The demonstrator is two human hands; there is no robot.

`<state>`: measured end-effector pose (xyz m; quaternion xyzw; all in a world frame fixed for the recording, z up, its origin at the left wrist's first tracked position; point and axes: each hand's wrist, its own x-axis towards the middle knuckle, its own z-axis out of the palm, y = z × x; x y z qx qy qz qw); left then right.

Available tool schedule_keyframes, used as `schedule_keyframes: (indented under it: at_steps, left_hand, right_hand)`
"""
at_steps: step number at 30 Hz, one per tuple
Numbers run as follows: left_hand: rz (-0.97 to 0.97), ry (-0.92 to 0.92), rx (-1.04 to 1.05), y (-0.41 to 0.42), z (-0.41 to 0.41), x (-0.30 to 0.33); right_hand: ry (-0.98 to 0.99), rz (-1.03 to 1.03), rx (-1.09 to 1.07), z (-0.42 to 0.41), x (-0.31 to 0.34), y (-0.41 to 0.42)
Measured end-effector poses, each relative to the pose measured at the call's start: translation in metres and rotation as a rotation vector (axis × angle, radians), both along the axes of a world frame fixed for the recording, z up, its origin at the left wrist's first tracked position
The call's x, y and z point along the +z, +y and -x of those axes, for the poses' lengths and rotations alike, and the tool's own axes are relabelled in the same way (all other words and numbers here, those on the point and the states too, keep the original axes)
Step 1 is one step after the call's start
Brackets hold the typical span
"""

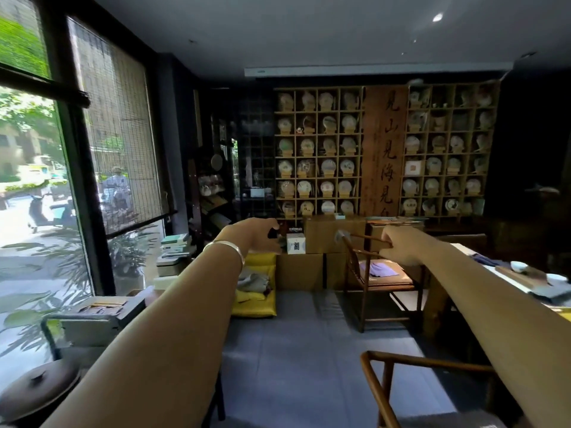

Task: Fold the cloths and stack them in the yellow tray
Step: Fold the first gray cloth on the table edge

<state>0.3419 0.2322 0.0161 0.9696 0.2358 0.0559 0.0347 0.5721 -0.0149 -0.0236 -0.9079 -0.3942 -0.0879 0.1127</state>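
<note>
Both my arms reach straight out at chest height, away from any cloth. My left hand (pixel 256 234), with a bracelet on its wrist, has its fingers curled toward the thumb, and I see nothing held in it. My right hand (pixel 398 245) is curled into a loose fist and also holds nothing. Below my left hand, a crumpled grey cloth (pixel 251 281) lies on a yellow padded thing (pixel 253 307) on the floor. A purple cloth (pixel 383 268) lies on a wooden chair seat. A dark blue cloth (pixel 485 259) lies on the long table (pixel 463 251) at the right. A yellow edge (pixel 564 313) shows at the far right.
Cardboard boxes (pixel 333 236) and a small white box (pixel 295 243) stand ahead under a wall of shelved plates. A second wooden chair (pixel 401 362) is near at the lower right. White cups (pixel 519 266) sit on the table. A side table with books (pixel 102 307) stands by the window.
</note>
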Motion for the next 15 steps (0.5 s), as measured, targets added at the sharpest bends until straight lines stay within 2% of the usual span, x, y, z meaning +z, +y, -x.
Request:
schedule_keyframes:
  at_steps: [3,7,15]
  left_hand:
    - [0.006,0.003,-0.012,0.037,-0.043,-0.011]
    - [0.000,0.002,-0.082,0.095,-0.115,-0.020]
    - [0.018,-0.065,-0.201,0.258,-0.278,-0.012]
  right_hand:
    - [-0.006,0.007,-0.006,-0.036,-0.006,0.028]
    - [0.016,-0.099,-0.026,-0.086,-0.012,0.081]
    - [0.061,-0.135,-0.050,-0.211,-0.003,0.237]
